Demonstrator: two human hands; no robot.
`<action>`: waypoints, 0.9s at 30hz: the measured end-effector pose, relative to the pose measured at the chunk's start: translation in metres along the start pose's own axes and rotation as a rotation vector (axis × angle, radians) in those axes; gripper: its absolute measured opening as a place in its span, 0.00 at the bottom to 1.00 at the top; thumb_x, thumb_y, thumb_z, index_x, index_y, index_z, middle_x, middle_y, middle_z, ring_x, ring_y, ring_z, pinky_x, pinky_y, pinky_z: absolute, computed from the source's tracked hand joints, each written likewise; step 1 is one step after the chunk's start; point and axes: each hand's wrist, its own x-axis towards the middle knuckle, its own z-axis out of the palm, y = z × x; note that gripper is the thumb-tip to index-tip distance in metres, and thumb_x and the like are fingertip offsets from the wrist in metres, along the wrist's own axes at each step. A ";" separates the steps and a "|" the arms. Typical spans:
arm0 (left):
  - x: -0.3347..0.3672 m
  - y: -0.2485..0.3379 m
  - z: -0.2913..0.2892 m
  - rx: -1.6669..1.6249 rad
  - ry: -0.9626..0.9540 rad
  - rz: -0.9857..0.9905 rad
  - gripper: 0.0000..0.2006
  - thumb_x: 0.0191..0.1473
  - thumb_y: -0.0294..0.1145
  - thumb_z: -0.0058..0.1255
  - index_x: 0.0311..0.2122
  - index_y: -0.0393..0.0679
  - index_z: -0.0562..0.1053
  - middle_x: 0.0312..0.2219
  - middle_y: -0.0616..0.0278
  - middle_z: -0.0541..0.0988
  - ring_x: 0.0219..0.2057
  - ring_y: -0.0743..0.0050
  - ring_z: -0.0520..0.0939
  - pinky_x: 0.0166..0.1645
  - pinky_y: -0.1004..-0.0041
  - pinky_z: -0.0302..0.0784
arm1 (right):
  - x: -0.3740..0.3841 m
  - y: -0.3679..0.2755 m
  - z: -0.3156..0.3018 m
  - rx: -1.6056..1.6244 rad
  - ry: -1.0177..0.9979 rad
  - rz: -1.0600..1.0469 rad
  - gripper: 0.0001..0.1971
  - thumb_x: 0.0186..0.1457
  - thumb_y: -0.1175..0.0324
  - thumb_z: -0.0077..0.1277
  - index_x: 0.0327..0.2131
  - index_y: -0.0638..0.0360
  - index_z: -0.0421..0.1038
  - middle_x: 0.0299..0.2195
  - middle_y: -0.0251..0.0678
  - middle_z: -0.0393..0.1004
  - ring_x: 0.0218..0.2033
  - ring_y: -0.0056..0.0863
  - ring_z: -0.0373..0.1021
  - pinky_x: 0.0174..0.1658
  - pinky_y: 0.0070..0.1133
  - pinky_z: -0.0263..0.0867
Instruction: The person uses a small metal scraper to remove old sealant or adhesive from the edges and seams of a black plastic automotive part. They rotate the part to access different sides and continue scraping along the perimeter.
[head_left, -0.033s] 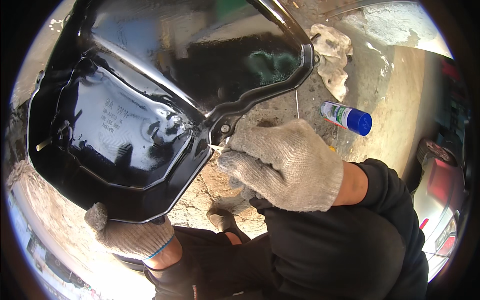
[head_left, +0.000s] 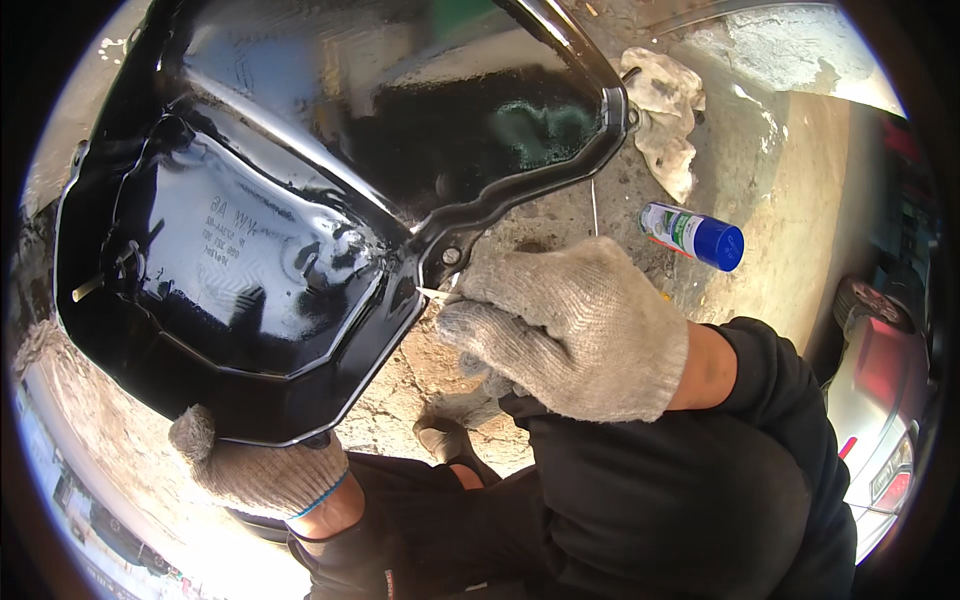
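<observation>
A large glossy black metal oil pan (head_left: 230, 412) lies tilted before me, its hollow inside facing up. My left hand (head_left: 265, 475), in a grey knit glove, is closed round the near rim, thumb on top and the other fingers hidden beneath. At the pan's right flange my gloved right hand (head_left: 575, 330) pinches a small pale pointed thing (head_left: 436, 296). Its tip meets the flange just below a bolt hole (head_left: 451, 256); the rest of it is hidden in the glove. A short pale tube (head_left: 88, 290) stands out inside the pan at the left.
Right of the pan, a blue-capped spray can (head_left: 690, 236) lies on its side on the stained concrete floor (head_left: 770, 180). A crumpled, dirty white rag (head_left: 665, 120) lies farther off. A light-coloured car (head_left: 880, 400) is at the far right. My shoe (head_left: 440, 438) shows below the pan.
</observation>
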 end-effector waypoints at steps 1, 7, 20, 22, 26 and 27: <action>0.001 0.000 0.000 0.025 0.016 0.009 0.42 0.63 0.47 0.42 0.80 0.44 0.57 0.76 0.47 0.65 0.68 0.20 0.73 0.66 0.32 0.76 | 0.000 0.000 0.001 0.018 0.011 0.002 0.09 0.71 0.69 0.59 0.39 0.66 0.79 0.27 0.45 0.82 0.27 0.42 0.83 0.31 0.33 0.75; -0.003 -0.004 0.009 0.031 0.099 0.041 0.41 0.53 0.46 0.52 0.71 0.36 0.70 0.63 0.39 0.77 0.59 0.35 0.83 0.61 0.40 0.85 | 0.003 0.000 -0.004 -0.036 0.019 -0.079 0.10 0.71 0.68 0.59 0.37 0.66 0.79 0.26 0.44 0.81 0.24 0.39 0.82 0.27 0.30 0.73; -0.017 0.011 -0.014 1.644 0.054 1.196 0.33 0.58 0.42 0.67 0.64 0.34 0.76 0.55 0.51 0.86 0.50 0.58 0.91 0.51 0.68 0.89 | -0.002 0.001 -0.004 -0.018 -0.009 -0.028 0.09 0.69 0.69 0.61 0.37 0.66 0.82 0.25 0.43 0.80 0.25 0.39 0.80 0.28 0.30 0.73; -0.016 0.010 -0.022 1.613 0.050 1.244 0.32 0.58 0.42 0.67 0.63 0.34 0.76 0.54 0.51 0.86 0.50 0.58 0.91 0.51 0.68 0.89 | -0.003 0.001 -0.005 -0.033 -0.027 -0.020 0.08 0.68 0.69 0.61 0.40 0.65 0.83 0.26 0.43 0.81 0.25 0.39 0.80 0.28 0.31 0.74; -0.013 0.007 -0.026 1.468 0.054 1.201 0.31 0.57 0.42 0.67 0.61 0.34 0.77 0.52 0.51 0.86 0.48 0.58 0.91 0.50 0.67 0.89 | -0.004 0.004 -0.008 -0.274 -0.027 -0.143 0.07 0.68 0.69 0.62 0.41 0.64 0.84 0.28 0.44 0.83 0.25 0.40 0.81 0.28 0.31 0.74; -0.011 0.006 -0.025 1.374 0.058 1.144 0.31 0.56 0.42 0.67 0.61 0.33 0.77 0.52 0.51 0.86 0.48 0.58 0.91 0.50 0.67 0.89 | -0.004 0.005 -0.008 -0.224 -0.051 -0.134 0.08 0.68 0.69 0.62 0.42 0.64 0.84 0.28 0.45 0.83 0.25 0.40 0.81 0.28 0.31 0.74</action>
